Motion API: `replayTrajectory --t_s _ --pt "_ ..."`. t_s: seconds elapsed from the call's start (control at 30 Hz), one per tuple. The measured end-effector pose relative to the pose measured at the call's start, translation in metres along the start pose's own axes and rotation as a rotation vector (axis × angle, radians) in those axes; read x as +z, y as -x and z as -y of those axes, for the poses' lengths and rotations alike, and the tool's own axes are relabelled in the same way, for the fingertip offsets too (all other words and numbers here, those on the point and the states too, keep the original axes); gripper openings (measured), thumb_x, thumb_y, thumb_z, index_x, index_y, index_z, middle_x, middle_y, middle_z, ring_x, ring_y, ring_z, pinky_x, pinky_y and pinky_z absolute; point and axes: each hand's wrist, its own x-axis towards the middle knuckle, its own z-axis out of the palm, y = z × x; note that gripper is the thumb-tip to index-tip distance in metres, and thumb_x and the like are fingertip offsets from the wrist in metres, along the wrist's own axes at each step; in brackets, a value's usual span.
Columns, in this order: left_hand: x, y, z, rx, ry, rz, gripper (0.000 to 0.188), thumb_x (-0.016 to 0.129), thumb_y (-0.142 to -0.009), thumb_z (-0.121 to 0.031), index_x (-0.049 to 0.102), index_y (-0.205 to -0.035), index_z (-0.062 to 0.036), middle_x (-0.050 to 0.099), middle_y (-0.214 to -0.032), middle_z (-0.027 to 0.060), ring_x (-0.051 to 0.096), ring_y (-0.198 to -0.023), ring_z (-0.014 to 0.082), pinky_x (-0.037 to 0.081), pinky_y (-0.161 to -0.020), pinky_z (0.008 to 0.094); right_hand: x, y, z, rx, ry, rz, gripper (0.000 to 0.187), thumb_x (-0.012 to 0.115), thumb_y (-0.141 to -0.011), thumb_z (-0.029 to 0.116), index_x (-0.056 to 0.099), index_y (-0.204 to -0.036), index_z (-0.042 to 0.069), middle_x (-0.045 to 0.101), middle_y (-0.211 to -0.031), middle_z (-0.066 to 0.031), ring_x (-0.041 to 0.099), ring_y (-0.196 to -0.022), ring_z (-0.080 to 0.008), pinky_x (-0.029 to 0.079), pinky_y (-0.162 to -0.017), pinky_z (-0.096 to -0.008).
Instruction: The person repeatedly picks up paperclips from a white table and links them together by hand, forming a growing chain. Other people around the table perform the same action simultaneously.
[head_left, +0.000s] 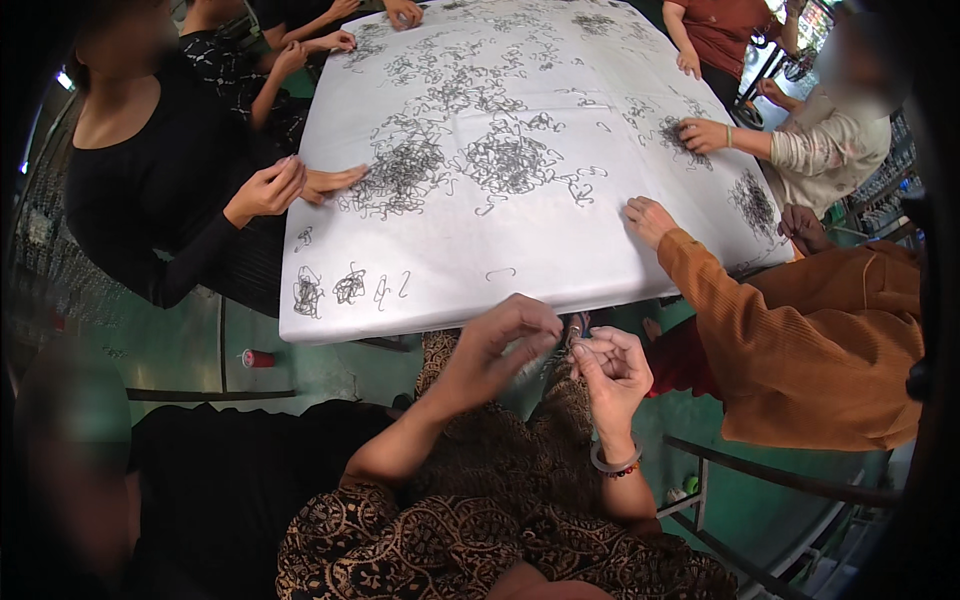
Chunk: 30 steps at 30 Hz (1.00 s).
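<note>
Left hand [505,347]'s hanging there loosely curved, thumb and fingers apart, while the right hand [610,372] has thumb and fingertip pinched on something too tiny for me to tell, and one lone wire hook [501,271] lies near the white table [440,245]'s edge, close to the dark hook pile [507,162].

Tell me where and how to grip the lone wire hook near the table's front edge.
Probably pinch the wire hook at its long middle, from above on the near side, where the left hand is. It lies flat on the white table, by itself, running roughly left to right between bent ends.
</note>
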Motion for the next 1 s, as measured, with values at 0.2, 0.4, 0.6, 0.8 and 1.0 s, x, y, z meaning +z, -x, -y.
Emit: replayTrajectory --t_s 0.2,0.4,0.6,0.8,1.0 --pt "0.027 -0.004 0.002 0.14 -0.229 -0.039 0.01 0.06 -0.091 0.0 0.061 -0.101 -0.0005 0.067 -0.105 0.0118 0.064 -0.101 0.0195 0.051 -0.085 0.031 0.002 0.009 -0.001 -0.033 0.036 -0.036 0.021 0.065 -0.085 -0.011 0.058 -0.104 -0.005 0.07 -0.09 -0.0136 0.064 -0.068 -0.0097 0.052 -0.058 -0.0204" --pt "0.03 -0.002 0.008 0.05 -0.193 -0.044 0.009 0.059 -0.091 0.001 0.06 -0.1 -0.0005 0.07 -0.1 0.0127 0.066 -0.097 0.0225 0.051 -0.085 0.0321 -0.012 -0.011 -0.009 -0.097 0.115 -0.005 0.025 0.064 -0.085 -0.011 0.062 -0.11 -0.008 0.07 -0.094 -0.0157 0.064 -0.067 -0.0102 0.051 -0.056 -0.0208" --pt "0.026 -0.001 0.018 0.111 -0.244 0.008 0.018 0.064 -0.085 0.005 0.062 -0.101 -0.0032 0.07 -0.1 0.0103 0.066 -0.093 0.0251 0.052 -0.082 0.034 -0.054 -0.147 -0.063 -0.098 0.503 0.133 0.02 0.06 -0.091 0.01 0.071 -0.103 -0.002 0.069 -0.083 -0.0151 0.066 -0.078 -0.0206 0.051 -0.067 -0.0288" --pt "0.027 -0.001 0.027 0.042 -0.227 0.013 0.015 0.064 -0.083 0.008 0.059 -0.094 -0.0018 0.07 -0.098 0.0127 0.066 -0.09 0.0253 0.052 -0.078 0.0329 -0.051 -0.261 -0.172 -0.256 0.963 0.231 0.013 0.06 -0.081 0.005 0.071 -0.083 0.0 0.062 -0.086 -0.0229 0.061 -0.089 -0.0382 0.05 -0.081 -0.045" --pt "0.019 0.008 0.032 0.069 -0.215 0.012 0.015 0.064 -0.084 0.007 0.059 -0.095 -0.0009 0.068 -0.096 0.0132 0.065 -0.09 0.0288 0.051 -0.08 0.0353 -0.046 -0.237 -0.181 -0.417 1.192 0.212 0.013 0.058 -0.08 -0.001 0.059 -0.092 -0.004 0.063 -0.087 -0.0209 0.061 -0.086 -0.0406 0.05 -0.08 -0.0435"
